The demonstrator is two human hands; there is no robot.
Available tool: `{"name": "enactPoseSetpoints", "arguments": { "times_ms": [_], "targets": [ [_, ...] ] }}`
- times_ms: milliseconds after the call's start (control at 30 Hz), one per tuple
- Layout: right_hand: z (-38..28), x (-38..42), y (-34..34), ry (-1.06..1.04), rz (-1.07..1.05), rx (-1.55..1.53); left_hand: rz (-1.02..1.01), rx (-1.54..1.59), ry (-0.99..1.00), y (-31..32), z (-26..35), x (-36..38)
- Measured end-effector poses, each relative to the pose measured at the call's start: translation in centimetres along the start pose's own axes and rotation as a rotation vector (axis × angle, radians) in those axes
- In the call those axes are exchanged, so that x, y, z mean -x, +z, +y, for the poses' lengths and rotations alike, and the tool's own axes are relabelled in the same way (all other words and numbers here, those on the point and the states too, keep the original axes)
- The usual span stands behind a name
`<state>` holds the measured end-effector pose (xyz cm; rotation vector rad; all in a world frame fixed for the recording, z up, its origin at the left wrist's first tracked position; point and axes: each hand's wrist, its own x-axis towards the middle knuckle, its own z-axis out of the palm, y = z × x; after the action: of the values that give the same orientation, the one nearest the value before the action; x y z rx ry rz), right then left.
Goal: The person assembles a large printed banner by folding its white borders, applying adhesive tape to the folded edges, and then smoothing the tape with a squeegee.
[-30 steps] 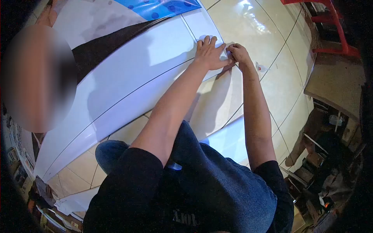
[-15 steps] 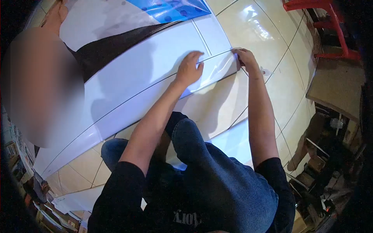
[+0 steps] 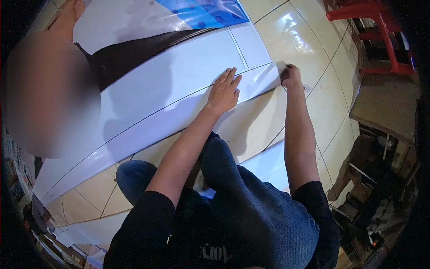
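Observation:
A long, glossy white sheet (image 3: 197,67) lies on the tiled floor, with a white strip (image 3: 156,116) along its near edge, set off by a thin dark line. My left hand (image 3: 224,92) rests palm down on this strip close to its right end, fingers stretched out. Just past the strip's right end is my right hand (image 3: 292,76), its fingers bent downward and smeared by motion. A shadow darkens the fingertips, so I cannot tell whether they hold anything.
Across the sheet at left is another person (image 3: 67,27), partly blurred. A blue-and-white printed sheet (image 3: 201,13) lies at the top over dark material (image 3: 130,54). A red plastic stool (image 3: 389,36) and a brown board (image 3: 383,105) stand at right. Another white sheet (image 3: 262,166) lies near my knees.
My left hand has flattened from a raised, curved pose onto the strip. My right hand has moved off the strip's end corner, slightly right and toward me.

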<state>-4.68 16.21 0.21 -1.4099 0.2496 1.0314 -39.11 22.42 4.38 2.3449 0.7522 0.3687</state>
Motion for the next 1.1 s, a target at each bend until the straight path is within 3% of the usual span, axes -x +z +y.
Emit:
{"name": "enactPoseSetpoints", "arguments": {
  "times_ms": [33,133,200,233,267,500,600,733,800,833,900,1000,1033,1067,1100],
  "targets": [
    [-0.9,-3.5,-4.4,0.129,0.05,-0.188,0.012,0.004,0.004,-0.2,0.0,0.0],
    [-1.5,3.9,-0.4,-0.05,0.182,-0.084,0.038,0.038,0.002,0.3,-0.2,-0.1],
    [-1.1,5.8,0.5,-0.453,0.138,0.703,0.081,0.11,-0.002,0.3,-0.6,-0.4],
    [-0.8,6.7,0.7,-0.32,-0.007,0.769,0.103,0.182,0.003,0.5,-0.6,-0.5],
    [-0.2,7.7,1.4,-0.316,-0.041,0.869,0.187,0.292,0.02,0.5,-0.7,-0.4],
    [0.0,9.0,0.3,-0.151,-0.118,1.039,0.207,0.443,-0.053,-1.6,0.1,0.6],
    [-0.6,9.2,-0.7,-0.253,-0.208,1.304,0.202,0.365,-0.01,-2.0,-0.1,1.7],
    [-0.1,8.0,-2.7,-0.261,-0.251,1.247,0.169,0.238,0.037,-3.4,-1.8,4.5],
    [0.9,6.3,-4.4,-0.466,-0.229,1.359,0.071,0.115,0.13,-5.2,-2.8,6.8],
    [0.9,5.8,-4.7,-0.463,-0.249,1.348,0.068,0.098,0.118,-6.3,-3.2,8.2],
    [1.2,6.5,-3.6,-0.454,-0.193,1.415,-0.118,-0.037,0.069,-9.6,-3.9,11.7],
    [2.2,9.3,-1.6,-0.482,0.194,1.405,-0.277,-0.116,-0.131,-15.4,-6.4,19.1],
    [2.5,8.6,-2.3,-0.544,0.31,1.37,-0.252,-0.13,-0.301,-17.5,-7.3,21.7],
    [3.1,8.9,-1.9,-0.547,0.294,1.364,-0.225,-0.139,-0.459,-19.6,-8.3,24.2],
    [3.5,9.8,-1.2,-0.808,0.291,1.402,-0.099,-0.176,-0.53,-21.5,-10.0,27.2]
  ]
}}
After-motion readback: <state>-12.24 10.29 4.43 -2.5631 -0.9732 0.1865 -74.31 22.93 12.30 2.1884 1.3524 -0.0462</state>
